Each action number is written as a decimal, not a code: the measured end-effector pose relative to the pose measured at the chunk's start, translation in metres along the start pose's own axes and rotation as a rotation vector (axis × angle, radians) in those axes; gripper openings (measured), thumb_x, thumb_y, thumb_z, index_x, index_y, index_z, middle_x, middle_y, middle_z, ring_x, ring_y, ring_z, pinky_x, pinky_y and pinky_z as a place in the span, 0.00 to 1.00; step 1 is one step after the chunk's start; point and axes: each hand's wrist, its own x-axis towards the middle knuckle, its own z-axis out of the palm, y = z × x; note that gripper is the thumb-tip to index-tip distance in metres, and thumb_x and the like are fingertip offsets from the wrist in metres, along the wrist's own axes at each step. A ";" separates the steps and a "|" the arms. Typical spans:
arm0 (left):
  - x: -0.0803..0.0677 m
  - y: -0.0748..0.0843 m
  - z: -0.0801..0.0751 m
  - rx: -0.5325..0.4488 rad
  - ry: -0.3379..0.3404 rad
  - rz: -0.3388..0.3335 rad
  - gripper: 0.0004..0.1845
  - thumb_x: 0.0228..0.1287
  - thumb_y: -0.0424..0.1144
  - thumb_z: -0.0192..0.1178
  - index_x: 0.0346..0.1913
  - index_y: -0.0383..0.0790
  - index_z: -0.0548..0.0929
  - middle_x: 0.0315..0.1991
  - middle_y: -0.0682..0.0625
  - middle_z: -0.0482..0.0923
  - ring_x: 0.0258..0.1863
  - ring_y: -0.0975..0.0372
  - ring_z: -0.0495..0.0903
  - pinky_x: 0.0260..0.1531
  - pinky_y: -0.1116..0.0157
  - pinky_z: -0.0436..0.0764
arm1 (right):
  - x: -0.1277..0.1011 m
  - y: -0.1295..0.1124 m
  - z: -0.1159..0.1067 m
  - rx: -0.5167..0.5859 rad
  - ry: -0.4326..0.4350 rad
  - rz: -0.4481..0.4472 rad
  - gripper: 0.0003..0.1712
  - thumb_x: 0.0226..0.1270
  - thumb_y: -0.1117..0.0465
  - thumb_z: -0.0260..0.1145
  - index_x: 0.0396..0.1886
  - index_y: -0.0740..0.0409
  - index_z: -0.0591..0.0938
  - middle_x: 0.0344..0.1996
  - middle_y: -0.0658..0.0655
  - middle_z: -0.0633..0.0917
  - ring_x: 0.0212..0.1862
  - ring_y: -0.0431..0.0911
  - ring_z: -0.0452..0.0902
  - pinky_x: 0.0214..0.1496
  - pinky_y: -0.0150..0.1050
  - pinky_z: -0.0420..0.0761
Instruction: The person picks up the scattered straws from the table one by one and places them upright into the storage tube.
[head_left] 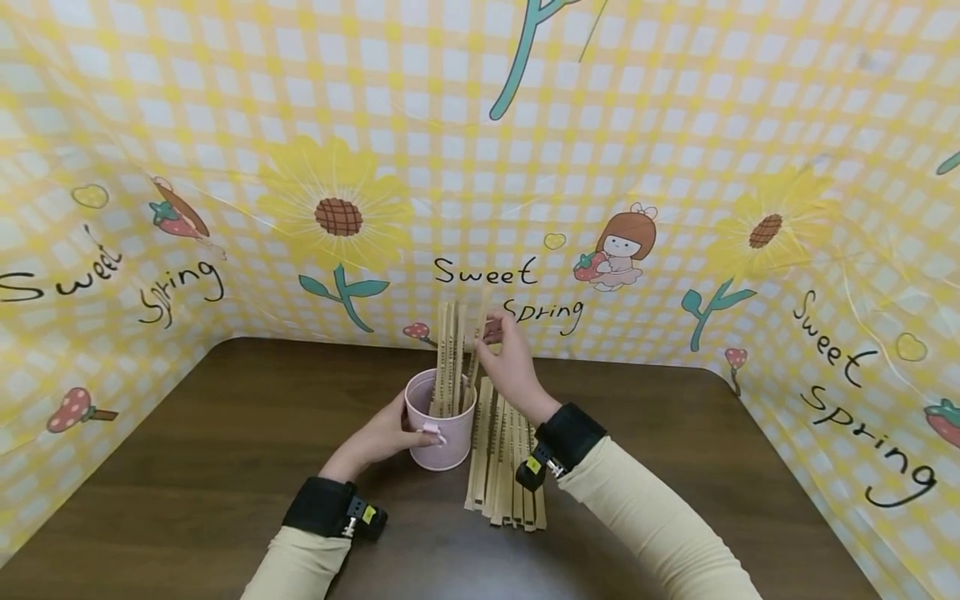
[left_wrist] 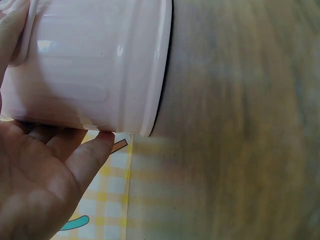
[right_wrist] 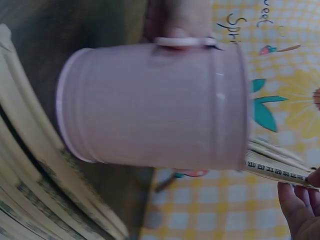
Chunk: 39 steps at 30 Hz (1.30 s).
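Pink bucket (head_left: 441,425): a small pale pink pail with a little side handle, standing upright on the dark wood surface (head_left: 225,433), just in front of the back wall of the printed backdrop.
Inside the bucket: several flat bamboo sticks (head_left: 448,358) stand on end, leaning a little and rising well above the rim; the wall of the bucket hides their lower ends.
Left hand (head_left: 382,433): wrapped round the left side of the bucket, fingers curved against its wall. In the left wrist view the palm (left_wrist: 35,185) and a fingertip lie on the pink wall (left_wrist: 95,65), and the rest of the fingers are cut off by the frame edge.
Right hand (head_left: 506,358): raised above and just right of the bucket, fingertips pinching the top of one stick (head_left: 474,367) that slants down into it. In the right wrist view only the fingertips (right_wrist: 300,210) show at the corner, on the printed stick ends (right_wrist: 277,167).
Loose sticks (head_left: 504,454): a row lying flat on the surface just right of the bucket, partly covered by the right forearm; the print along them is too small to read.
Backdrop (head_left: 675,167): yellow check cloth with sunflowers and "Sweet Spring" lettering, standing behind and to both sides of the bucket.
Wrists: each carries a black band, with cream sleeves below.
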 end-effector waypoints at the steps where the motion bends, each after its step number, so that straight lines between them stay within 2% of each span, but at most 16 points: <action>1: 0.000 0.000 0.000 0.001 0.000 -0.004 0.55 0.59 0.43 0.76 0.79 0.29 0.49 0.72 0.29 0.65 0.70 0.41 0.69 0.65 0.48 0.73 | -0.001 0.003 0.002 0.006 -0.009 0.016 0.23 0.74 0.71 0.59 0.66 0.70 0.67 0.53 0.70 0.77 0.54 0.62 0.78 0.58 0.53 0.79; 6: -0.001 0.002 0.002 0.008 0.000 -0.015 0.55 0.60 0.42 0.75 0.79 0.29 0.49 0.72 0.29 0.65 0.71 0.40 0.68 0.67 0.46 0.71 | -0.006 0.013 0.011 -0.004 -0.044 0.049 0.23 0.73 0.71 0.60 0.65 0.69 0.68 0.49 0.70 0.78 0.51 0.61 0.78 0.57 0.52 0.79; 11: 0.002 0.002 0.002 0.001 -0.001 -0.004 0.54 0.60 0.40 0.75 0.78 0.28 0.50 0.71 0.29 0.65 0.70 0.41 0.68 0.66 0.47 0.72 | -0.008 0.014 0.013 -0.012 -0.039 0.076 0.24 0.71 0.72 0.60 0.64 0.70 0.68 0.46 0.69 0.80 0.49 0.60 0.80 0.54 0.49 0.80; 16: 0.002 0.002 0.004 -0.020 -0.004 0.001 0.54 0.60 0.40 0.75 0.79 0.30 0.50 0.72 0.29 0.65 0.70 0.42 0.69 0.64 0.53 0.74 | -0.011 0.015 0.002 -0.013 -0.034 0.115 0.24 0.71 0.67 0.60 0.65 0.67 0.70 0.45 0.65 0.80 0.47 0.55 0.80 0.47 0.39 0.79; 19: 0.002 0.003 0.004 -0.032 -0.005 0.003 0.55 0.59 0.41 0.76 0.80 0.31 0.49 0.72 0.30 0.64 0.69 0.42 0.70 0.62 0.55 0.76 | -0.012 0.022 -0.010 -0.034 -0.035 0.153 0.24 0.74 0.64 0.60 0.66 0.65 0.70 0.47 0.65 0.80 0.48 0.57 0.80 0.47 0.42 0.79; 23: 0.000 0.002 0.003 -0.036 -0.002 0.004 0.54 0.60 0.40 0.75 0.79 0.31 0.50 0.71 0.29 0.65 0.69 0.41 0.70 0.63 0.53 0.76 | -0.017 0.039 -0.027 -0.147 -0.096 0.261 0.23 0.76 0.63 0.59 0.66 0.67 0.72 0.54 0.69 0.79 0.55 0.60 0.78 0.55 0.51 0.79; 26: -0.002 0.001 0.003 -0.036 0.001 0.005 0.53 0.60 0.38 0.75 0.78 0.29 0.50 0.71 0.28 0.65 0.69 0.41 0.70 0.63 0.51 0.75 | -0.024 0.059 -0.038 -0.252 -0.187 0.380 0.22 0.75 0.65 0.59 0.64 0.71 0.72 0.55 0.70 0.79 0.49 0.56 0.80 0.52 0.48 0.81; 27: -0.002 0.001 0.003 -0.039 0.000 0.003 0.54 0.60 0.38 0.75 0.78 0.29 0.50 0.71 0.27 0.65 0.69 0.41 0.70 0.63 0.50 0.75 | -0.027 0.066 -0.040 -0.276 -0.212 0.420 0.20 0.74 0.66 0.60 0.61 0.71 0.73 0.51 0.69 0.80 0.43 0.54 0.81 0.48 0.46 0.82; 29: -0.002 0.000 0.004 -0.041 -0.001 0.001 0.54 0.59 0.38 0.75 0.78 0.29 0.50 0.71 0.27 0.65 0.68 0.40 0.70 0.63 0.50 0.76 | -0.033 0.080 -0.043 -0.300 -0.272 0.511 0.07 0.73 0.67 0.60 0.44 0.70 0.78 0.36 0.63 0.80 0.29 0.47 0.77 0.38 0.40 0.83; 30: -0.002 0.000 0.004 -0.035 -0.004 0.003 0.54 0.59 0.38 0.75 0.79 0.29 0.49 0.71 0.28 0.65 0.69 0.41 0.70 0.63 0.50 0.75 | -0.036 0.086 -0.044 -0.297 -0.290 0.547 0.06 0.73 0.68 0.60 0.34 0.67 0.77 0.28 0.59 0.77 0.24 0.44 0.72 0.34 0.38 0.83; 32: -0.001 0.000 0.006 -0.029 -0.012 0.004 0.54 0.60 0.39 0.75 0.79 0.29 0.49 0.71 0.28 0.65 0.69 0.41 0.70 0.63 0.50 0.75 | -0.040 0.096 -0.045 -0.278 -0.306 0.614 0.20 0.71 0.69 0.62 0.18 0.58 0.68 0.17 0.50 0.67 0.17 0.40 0.63 0.29 0.35 0.80; 34: 0.000 0.000 0.006 -0.027 -0.015 0.004 0.54 0.60 0.39 0.75 0.79 0.29 0.49 0.71 0.28 0.65 0.68 0.41 0.70 0.63 0.50 0.75 | -0.042 0.102 -0.045 -0.256 -0.316 0.652 0.31 0.70 0.70 0.62 0.11 0.51 0.58 0.12 0.47 0.58 0.16 0.39 0.59 0.28 0.35 0.80; 39: 0.000 0.000 0.005 -0.056 -0.001 0.008 0.54 0.59 0.38 0.75 0.79 0.30 0.50 0.70 0.28 0.65 0.67 0.42 0.71 0.61 0.53 0.77 | -0.036 0.107 -0.041 -0.255 -0.303 0.643 0.32 0.67 0.72 0.62 0.10 0.47 0.56 0.11 0.46 0.59 0.18 0.40 0.62 0.29 0.37 0.82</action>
